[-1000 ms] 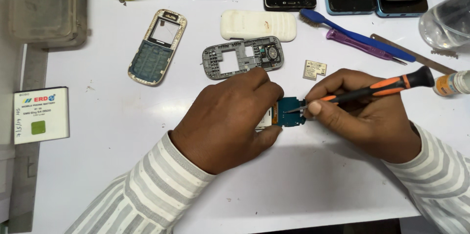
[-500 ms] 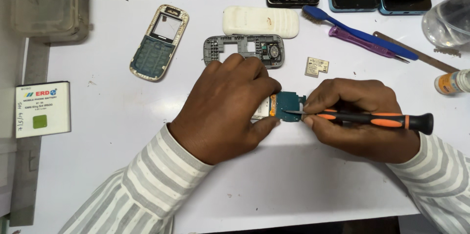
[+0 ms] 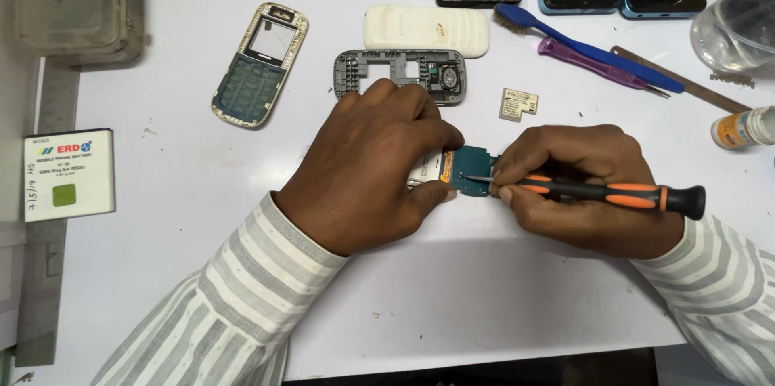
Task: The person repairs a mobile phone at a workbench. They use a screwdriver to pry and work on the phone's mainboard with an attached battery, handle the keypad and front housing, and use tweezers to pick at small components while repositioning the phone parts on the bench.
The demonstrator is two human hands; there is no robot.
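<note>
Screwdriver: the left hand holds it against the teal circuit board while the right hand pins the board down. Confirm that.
Not right. The head view shows the right hand holding the screwdriver against the circuit board, while the left hand pins the board down.

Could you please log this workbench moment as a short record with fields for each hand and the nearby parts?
Left hand: presses a small circuit board onto the white table.
Right hand: holds an orange-and-black screwdriver, tip on the board.
Behind the hands: grey phone frame, white back cover, keypad front housing.
Far left: boxed phone battery.
Right: blue brush, purple pry tool.
</note>
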